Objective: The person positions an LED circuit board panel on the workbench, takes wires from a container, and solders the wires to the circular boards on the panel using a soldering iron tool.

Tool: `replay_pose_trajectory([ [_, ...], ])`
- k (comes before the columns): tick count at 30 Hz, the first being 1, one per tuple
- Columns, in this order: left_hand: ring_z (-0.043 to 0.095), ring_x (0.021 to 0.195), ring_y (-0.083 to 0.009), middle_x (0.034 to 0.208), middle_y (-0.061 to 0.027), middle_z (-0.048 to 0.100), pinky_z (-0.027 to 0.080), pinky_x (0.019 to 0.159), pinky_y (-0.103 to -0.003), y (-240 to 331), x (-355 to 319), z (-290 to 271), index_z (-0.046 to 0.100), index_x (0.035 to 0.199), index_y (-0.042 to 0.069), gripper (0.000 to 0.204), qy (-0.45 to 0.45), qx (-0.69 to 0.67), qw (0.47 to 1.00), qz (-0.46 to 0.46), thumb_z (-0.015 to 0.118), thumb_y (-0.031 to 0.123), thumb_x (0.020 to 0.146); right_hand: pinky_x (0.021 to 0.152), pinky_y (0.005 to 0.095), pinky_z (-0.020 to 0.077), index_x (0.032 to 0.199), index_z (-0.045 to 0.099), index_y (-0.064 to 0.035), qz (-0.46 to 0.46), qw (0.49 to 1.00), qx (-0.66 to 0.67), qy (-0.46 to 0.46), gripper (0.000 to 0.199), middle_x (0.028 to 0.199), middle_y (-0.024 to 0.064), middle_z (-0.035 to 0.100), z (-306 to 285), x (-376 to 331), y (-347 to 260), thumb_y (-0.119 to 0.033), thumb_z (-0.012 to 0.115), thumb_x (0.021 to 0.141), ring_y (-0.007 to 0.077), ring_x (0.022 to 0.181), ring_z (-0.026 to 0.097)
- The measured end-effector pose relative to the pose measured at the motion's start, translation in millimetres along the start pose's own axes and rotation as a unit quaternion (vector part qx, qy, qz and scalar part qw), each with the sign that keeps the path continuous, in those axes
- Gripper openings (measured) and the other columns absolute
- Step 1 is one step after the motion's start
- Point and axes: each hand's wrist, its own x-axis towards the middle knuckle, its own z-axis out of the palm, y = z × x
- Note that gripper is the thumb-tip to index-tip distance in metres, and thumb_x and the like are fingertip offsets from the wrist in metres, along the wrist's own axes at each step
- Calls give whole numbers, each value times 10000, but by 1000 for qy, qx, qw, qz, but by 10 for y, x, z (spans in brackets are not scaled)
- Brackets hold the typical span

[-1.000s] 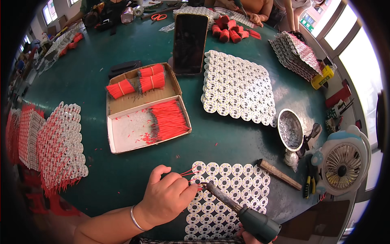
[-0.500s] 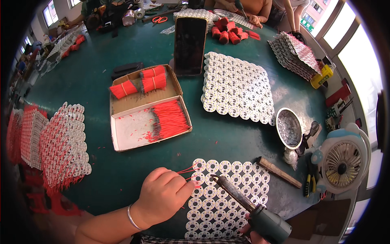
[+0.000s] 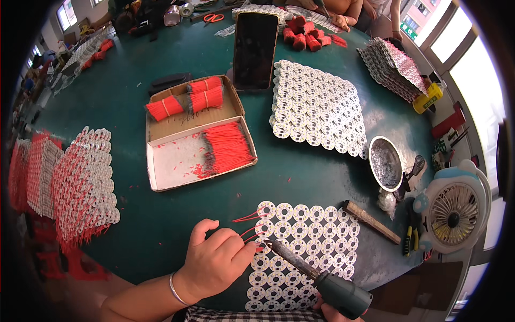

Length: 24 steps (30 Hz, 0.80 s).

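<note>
A sheet of round white circuit boards (image 3: 300, 231), joined in rows, lies flat on the table in front of me. My left hand (image 3: 217, 257) is at its left edge, thumb and fingers pinched on a short red wire (image 3: 259, 249) at the third board down. Red wires (image 3: 245, 217) stick out leftward from the two boards above. My right hand (image 3: 326, 311), mostly hidden, grips a soldering iron (image 3: 343, 294) by its dark green handle. The iron's dark tip reaches that third board, close to my left fingertips.
Beyond my left hand sits an open cardboard box (image 3: 188, 174) of red wires and bundles. A phone (image 3: 255, 51) stands upright behind it. Right of centre are stacked boards (image 3: 319, 107), a metal bowl (image 3: 385, 163), a wooden bar (image 3: 371, 222), pliers (image 3: 411, 240) and a fan (image 3: 453, 212).
The iron's tip has moved down and left, from the second board to the third. My left hand has shifted down to the third board, away from the wires on the two upper boards.
</note>
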Motion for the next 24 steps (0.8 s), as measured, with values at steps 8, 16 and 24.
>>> replay_pose_trajectory([
  [8,571,740,-140,736,29,531,355,880,-421,-19,-6,4,688,861,133,134,-14,-9,1000,-3,713,149,730,783,365,494,1186,581,-24,67,997,40,0,312,968,107,637,3,-15,-32,-116,614,890,223,894,611],
  [16,562,726,-139,719,33,513,359,879,-419,-13,19,8,685,849,135,116,-5,1,1000,6,711,149,736,794,396,494,1149,616,-10,35,999,-19,27,295,990,139,650,12,-10,-43,-110,623,872,275,902,622],
  [24,555,724,-141,722,32,511,370,871,-413,-13,-3,9,683,850,134,124,-8,-1,1000,12,713,141,730,739,355,496,1180,590,-28,16,996,-21,81,267,916,88,644,131,-113,-29,-56,558,916,193,825,611],
])
